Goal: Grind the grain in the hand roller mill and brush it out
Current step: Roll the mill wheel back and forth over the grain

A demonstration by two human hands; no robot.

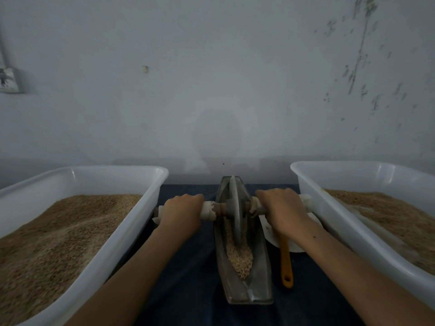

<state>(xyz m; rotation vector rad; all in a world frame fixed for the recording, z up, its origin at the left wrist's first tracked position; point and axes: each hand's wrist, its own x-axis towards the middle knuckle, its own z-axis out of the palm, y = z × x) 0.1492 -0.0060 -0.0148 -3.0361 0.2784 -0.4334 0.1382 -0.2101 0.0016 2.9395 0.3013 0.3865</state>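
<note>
A boat-shaped metal mill trough (pixel 259 288) lies lengthwise on the dark cloth between two tubs. A metal grinding wheel (pixel 235 208) stands upright in its far half, on an axle with pale handles at both ends. My left hand (pixel 182 211) grips the left handle (pixel 208 211). My right hand (pixel 281 209) grips the right handle (pixel 306 202). Crushed grain (pixel 239 257) fills the near half of the trough. An orange-handled brush (pixel 286 264) lies right of the trough, its head hidden under my right wrist.
A white tub (pixel 131 222) of brown grain stands on the left, and a second white tub (pixel 334 217) of grain on the right. A white dish (pixel 270 234) lies under the brush. A grey wall rises close behind the table.
</note>
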